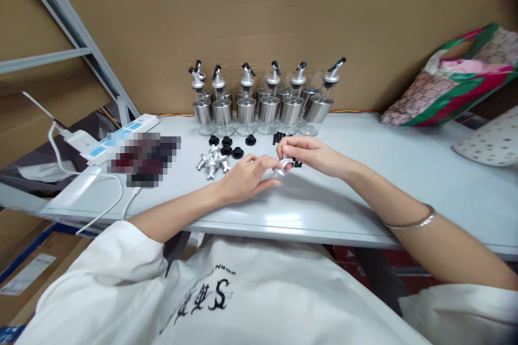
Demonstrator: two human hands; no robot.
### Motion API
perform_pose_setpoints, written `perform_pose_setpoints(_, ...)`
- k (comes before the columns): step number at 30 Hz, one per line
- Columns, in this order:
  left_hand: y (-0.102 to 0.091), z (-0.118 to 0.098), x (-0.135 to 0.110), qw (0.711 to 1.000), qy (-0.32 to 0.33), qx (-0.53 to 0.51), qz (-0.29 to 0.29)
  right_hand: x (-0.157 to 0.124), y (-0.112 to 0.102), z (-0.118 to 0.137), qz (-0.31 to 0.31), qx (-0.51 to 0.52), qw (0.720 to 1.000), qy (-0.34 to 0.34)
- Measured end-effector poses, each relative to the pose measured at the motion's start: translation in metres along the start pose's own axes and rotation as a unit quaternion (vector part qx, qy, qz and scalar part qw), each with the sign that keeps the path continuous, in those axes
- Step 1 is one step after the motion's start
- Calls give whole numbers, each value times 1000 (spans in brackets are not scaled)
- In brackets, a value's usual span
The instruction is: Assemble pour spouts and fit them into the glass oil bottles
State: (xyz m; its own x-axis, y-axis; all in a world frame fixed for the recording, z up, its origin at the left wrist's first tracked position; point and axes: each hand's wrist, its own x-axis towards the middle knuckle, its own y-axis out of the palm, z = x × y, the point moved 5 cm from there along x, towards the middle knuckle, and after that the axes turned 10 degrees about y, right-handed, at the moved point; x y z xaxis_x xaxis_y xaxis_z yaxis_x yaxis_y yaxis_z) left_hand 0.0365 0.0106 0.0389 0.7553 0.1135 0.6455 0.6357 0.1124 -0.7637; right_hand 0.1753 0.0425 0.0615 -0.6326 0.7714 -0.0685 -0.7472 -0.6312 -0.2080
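Note:
My left hand (243,179) is closed at the fingertips on a silver pourer spout (282,168) above the table. My right hand (318,155) meets it from the right, its thumb and fingers pinched together at the spout's upper end; whatever lies between those fingertips is too small to make out. Small black pieces (298,163) lie beneath the right fingers, and more black pieces (279,137) lie just behind them. A loose pile of silver spouts (212,163) is left of my left hand. Several round black stoppers (238,152) rest behind that pile.
Rows of glass bottles with steel sleeves (246,111) line the back, the front ones topped with pourers. At left are a power strip (137,124), a charger (83,142) with white cable, and a blurred item. A patterned bag (441,86) is at right on the table (413,172).

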Motion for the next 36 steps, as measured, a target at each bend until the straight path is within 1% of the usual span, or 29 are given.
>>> perform_pose_setpoints(4, -4, 1, -1, 999, -14, 18, -28, -2, 2, 1, 22, -15, 1000, 1)
perform_pose_setpoints(8, -6, 2, -1, 999, -22, 31, -30, -3, 0, -1, 20, -26, 999, 0)
perform_pose_setpoints(12, -7, 3, -1, 999, -28, 26, -33, -3, -3, -1, 32, 19, 999, -2)
perform_pose_setpoints(17, -8, 4, -3, 998, -19, 30, -59, -4, -3, 0, 56, 76, 995, 4)
perform_pose_setpoints(19, -8, 4, -3, 998, -18, 30, -60, -4, -3, 0, 54, 73, 996, 2)
perform_pose_setpoints(26, -7, 3, -3, 999, -21, 13, -39, -3, -3, 1, 15, 13, 1000, -16)
perform_pose_setpoints(32, -4, 9, -6, 999, -44, -3, -26, -2, -2, 2, 7, 4, 999, -38)
perform_pose_setpoints(36, -3, 11, -7, 998, -45, -12, -31, -3, -3, 3, -3, -7, 999, -42)
